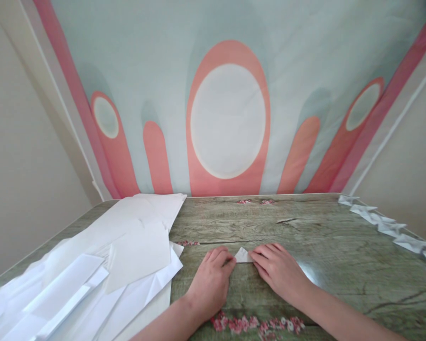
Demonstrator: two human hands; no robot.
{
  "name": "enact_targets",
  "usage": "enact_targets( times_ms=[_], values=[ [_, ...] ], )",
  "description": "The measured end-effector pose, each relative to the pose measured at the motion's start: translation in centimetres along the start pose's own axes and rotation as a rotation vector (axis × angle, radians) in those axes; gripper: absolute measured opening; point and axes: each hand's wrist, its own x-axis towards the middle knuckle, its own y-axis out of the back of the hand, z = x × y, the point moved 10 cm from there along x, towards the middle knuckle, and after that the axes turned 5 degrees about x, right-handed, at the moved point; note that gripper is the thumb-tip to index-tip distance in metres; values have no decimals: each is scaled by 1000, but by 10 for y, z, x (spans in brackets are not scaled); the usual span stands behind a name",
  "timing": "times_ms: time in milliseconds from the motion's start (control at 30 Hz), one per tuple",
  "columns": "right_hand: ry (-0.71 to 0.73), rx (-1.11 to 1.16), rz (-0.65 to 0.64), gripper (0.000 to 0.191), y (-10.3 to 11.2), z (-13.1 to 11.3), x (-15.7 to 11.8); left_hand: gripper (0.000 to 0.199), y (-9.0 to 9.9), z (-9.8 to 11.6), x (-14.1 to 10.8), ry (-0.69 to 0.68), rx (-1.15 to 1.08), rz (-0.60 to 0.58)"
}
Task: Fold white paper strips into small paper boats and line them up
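A small white folded paper (243,255), shaped like a triangle with its point away from me, lies on the wood-patterned table between my hands. My left hand (213,279) has its fingers curled together at the paper's left corner. At the right corner, my right hand (279,267) pinches the edge with thumb and fingertips. Both hands rest low over the tabletop, and the fingertips cover the paper's two lower corners.
Loose and folded white sheets (138,260) overlap in a pile on the left of the table (227,222). Several small folded white paper pieces (390,228) form a row along the right edge. Behind the table hangs a green and pink printed backdrop (170,71).
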Motion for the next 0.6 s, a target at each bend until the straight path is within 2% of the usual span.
enact_targets(
  times_ms=[233,400,600],
  values=[
    [174,-54,79,22,-3,-8,-3,39,7,0,0,-26,-96,85],
    [180,-9,92,22,2,-14,-3,26,6,-3,0,-13,-113,118],
    [134,250,154,21,14,-18,-3,26,4,-12,-1,27,-166,150]
  ],
)
